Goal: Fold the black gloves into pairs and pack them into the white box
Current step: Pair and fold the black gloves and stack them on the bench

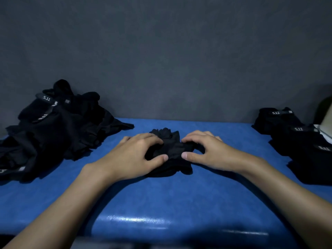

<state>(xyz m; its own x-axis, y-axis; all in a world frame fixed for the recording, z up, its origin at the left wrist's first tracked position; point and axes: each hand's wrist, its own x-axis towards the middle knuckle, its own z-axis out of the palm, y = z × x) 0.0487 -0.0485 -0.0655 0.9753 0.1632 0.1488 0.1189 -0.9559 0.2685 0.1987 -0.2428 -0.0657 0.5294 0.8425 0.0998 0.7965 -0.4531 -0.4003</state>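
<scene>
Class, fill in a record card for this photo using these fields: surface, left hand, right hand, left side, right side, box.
surface: blue table
left hand: pinches the centre gloves between thumb and fingers
right hand: pinches the same gloves from the opposite side
left side: loose glove pile, unfolded, 5.11 labels showing
right side: folded glove stack
box: white box, only an edge in view, contents hidden
</scene>
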